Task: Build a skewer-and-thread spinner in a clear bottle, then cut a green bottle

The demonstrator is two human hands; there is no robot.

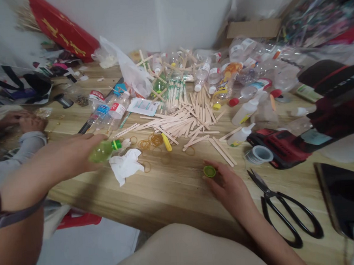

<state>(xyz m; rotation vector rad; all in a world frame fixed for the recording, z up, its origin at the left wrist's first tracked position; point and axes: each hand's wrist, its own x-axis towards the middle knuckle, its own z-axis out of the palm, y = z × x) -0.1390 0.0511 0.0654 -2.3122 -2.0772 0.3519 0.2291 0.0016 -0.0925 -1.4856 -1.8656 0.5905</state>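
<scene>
My left hand (74,153) is closed around a green plastic bottle (102,151), tipped on its side with its uncapped neck pointing right. Beneath and beside that neck lies a crumpled white tissue (127,164). Between the thumb and fingertips of my right hand (227,185) is a green bottle cap (209,171), its hollow side facing up, low over the wooden table (174,196). Rubber bands (155,140) and a small yellow object (166,142) lie between my hands, farther back.
Wooden craft sticks (179,124) lie piled mid-table, with plastic bottles (254,73) behind. Black-handled scissors (280,202), a red-black power tool (284,146) and a phone (346,198) are at right. Another person's hands (30,120) work at far left.
</scene>
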